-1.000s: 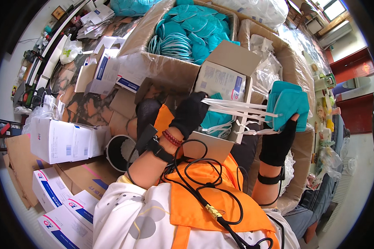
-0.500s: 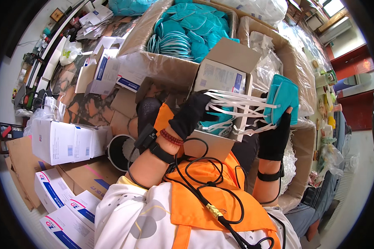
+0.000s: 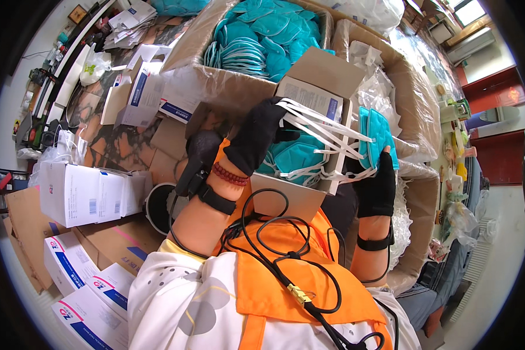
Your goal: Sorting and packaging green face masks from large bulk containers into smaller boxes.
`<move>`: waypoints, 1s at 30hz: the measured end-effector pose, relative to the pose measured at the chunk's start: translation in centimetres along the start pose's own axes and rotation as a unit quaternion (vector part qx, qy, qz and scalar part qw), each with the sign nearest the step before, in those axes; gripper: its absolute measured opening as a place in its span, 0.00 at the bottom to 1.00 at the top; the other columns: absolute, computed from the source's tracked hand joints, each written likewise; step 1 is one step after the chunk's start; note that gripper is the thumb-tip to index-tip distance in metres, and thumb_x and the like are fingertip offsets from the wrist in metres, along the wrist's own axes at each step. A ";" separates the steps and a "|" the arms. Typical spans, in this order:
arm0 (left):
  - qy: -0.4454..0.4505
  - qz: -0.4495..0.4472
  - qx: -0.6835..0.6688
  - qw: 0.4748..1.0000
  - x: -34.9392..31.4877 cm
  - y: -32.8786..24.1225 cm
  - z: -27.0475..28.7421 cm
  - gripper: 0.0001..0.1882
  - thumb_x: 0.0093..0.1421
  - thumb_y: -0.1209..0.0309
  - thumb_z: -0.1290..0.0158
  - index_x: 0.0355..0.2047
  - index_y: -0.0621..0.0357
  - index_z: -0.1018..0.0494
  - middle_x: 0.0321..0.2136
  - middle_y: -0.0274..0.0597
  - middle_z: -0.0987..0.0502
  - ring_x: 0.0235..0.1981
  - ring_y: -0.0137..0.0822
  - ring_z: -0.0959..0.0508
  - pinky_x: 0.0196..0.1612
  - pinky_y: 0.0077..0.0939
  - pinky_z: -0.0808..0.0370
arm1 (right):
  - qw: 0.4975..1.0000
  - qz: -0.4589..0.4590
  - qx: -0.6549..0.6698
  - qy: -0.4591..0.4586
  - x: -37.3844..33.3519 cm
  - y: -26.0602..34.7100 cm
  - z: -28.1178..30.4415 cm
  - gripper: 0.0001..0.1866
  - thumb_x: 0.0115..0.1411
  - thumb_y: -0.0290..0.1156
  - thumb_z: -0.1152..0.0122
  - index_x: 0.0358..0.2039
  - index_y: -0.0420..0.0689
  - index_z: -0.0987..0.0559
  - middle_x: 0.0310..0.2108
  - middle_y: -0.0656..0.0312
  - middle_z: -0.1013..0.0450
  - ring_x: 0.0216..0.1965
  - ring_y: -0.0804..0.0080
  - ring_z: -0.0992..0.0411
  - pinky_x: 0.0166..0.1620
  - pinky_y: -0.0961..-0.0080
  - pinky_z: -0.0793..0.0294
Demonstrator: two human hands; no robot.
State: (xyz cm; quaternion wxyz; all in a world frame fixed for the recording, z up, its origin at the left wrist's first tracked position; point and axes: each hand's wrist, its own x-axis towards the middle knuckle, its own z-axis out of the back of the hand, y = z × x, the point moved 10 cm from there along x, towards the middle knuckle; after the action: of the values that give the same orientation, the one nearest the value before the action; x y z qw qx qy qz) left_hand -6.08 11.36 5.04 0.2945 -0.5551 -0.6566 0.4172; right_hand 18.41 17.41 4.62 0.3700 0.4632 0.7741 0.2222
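My left hand (image 3: 258,140), in a black glove, pinches the white elastic straps (image 3: 326,125) of a stack of teal face masks (image 3: 379,135). My right hand (image 3: 378,186), also in a black glove, grips that stack upright at the right. The straps stretch taut between both hands. Below them, on my lap, an open small white carton (image 3: 309,87) holds more teal masks (image 3: 297,160).
A big cardboard box of loose teal masks (image 3: 262,35) stands ahead. A second big box with clear plastic bags (image 3: 391,87) is at the right. White cartons (image 3: 81,192) pile at the left and lower left. A black cable (image 3: 274,251) runs over my orange vest.
My right hand has turned the mask stack edge-on and brought it left and down. My left hand has drawn the straps up toward the small carton's flap.
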 end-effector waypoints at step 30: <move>0.185 0.028 0.120 0.975 -2.3 4.4 -8.3 0.12 0.63 0.67 0.50 0.43 0.61 0.27 0.32 0.33 0.23 0.33 0.21 0.24 0.36 0.15 0.26 | 0.984 0.114 -0.127 -0.046 -1.6 3.3 -0.6 0.29 0.63 0.51 0.48 0.53 0.39 0.32 0.44 0.58 0.27 0.40 0.70 0.26 0.42 0.73 0.24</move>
State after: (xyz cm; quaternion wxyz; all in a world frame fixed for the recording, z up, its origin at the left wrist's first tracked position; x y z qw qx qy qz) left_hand 3.56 11.08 5.32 0.4631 -0.6017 -0.5200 0.3913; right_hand 20.22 17.61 7.87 0.4337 0.5072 0.6638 0.3376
